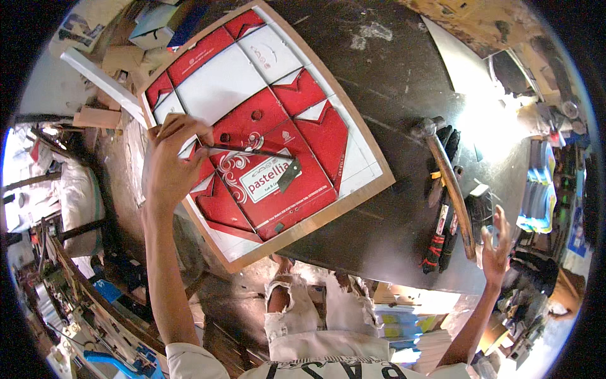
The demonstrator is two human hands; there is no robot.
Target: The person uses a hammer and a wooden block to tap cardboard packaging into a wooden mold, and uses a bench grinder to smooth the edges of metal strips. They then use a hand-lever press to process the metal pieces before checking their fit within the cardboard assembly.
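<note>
The left hand (177,148) is pinching the end of a thin dark strip (246,150) over the red-and-white board (328,148); it's seeming light, stiff, best held endwise. Right of the board, the right hand (495,251) is hanging open.

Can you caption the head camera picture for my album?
A left hand holds a thin dark strip over a flat red-and-white printed sheet, right hand open near a wooden-handled hammer.
</note>
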